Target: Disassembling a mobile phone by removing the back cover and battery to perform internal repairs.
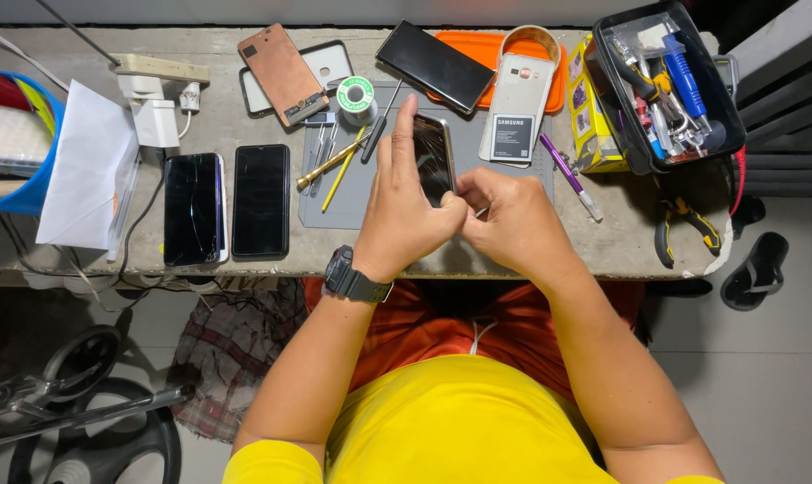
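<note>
Grey concrete forms the workbench [549, 255], which runs across the upper half of the frame. At its centre lies a grey work mat [352, 193]. Over that mat the left hand [404, 211] grips a dark smartphone [435, 157] tilted on edge, index finger stretched up along the phone's left side, thumb pressed at its lower edge. A black wristwatch [352, 276] sits on that wrist. The right hand [512, 220] is clenched just right of centre, fingertips pinched against the phone's lower right corner and touching the left thumb; whether it holds a small tool cannot be told.

On the mat, upper left of the hands, lie brass tweezers [332, 163], a yellow pick [348, 166] and a solder spool [357, 94]. Left of the mat two black phones [227, 206] lie side by side, the left one with cracked glass. A copper-coloured back cover [282, 73] lies at upper centre-left. An orange tray [478, 49] at upper centre carries another dark phone [435, 64] and an opened phone with its battery exposed [516, 108]. A purple-handled tool [567, 175] lies right of the mat. At upper right stands a black tool box [666, 85], with pliers [684, 224] below it.
</note>
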